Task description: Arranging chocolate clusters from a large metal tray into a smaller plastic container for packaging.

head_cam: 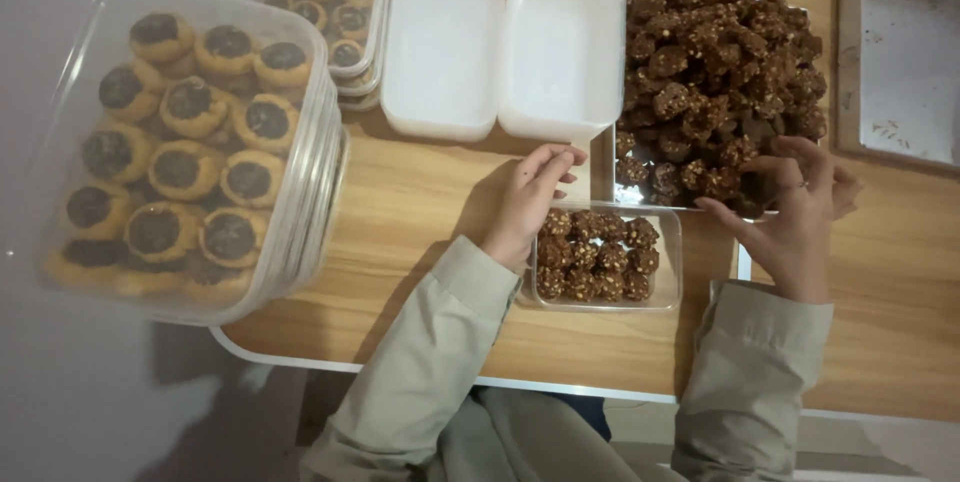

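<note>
1. Resting against the small clear container [603, 258] of chocolate cookies on the worktop [420, 212], the left hand [528, 204] is seen open, gripping nothing.
2. A cookie is pinched by the right hand [795, 207] at the heaped tray [716, 92].

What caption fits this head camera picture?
Left hand steadies a clear tub while right hand reaches into piled chocolate cookies.

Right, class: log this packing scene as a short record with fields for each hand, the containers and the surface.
left hand: resting on the rim of the small clear box
right hand: fingers on the chocolate nut cookies heaped on the tray
small clear box: partly filled with those cookies
white tubs: two, upside down
sealed tubs: jam-centred cookies
surface: wooden table
</note>
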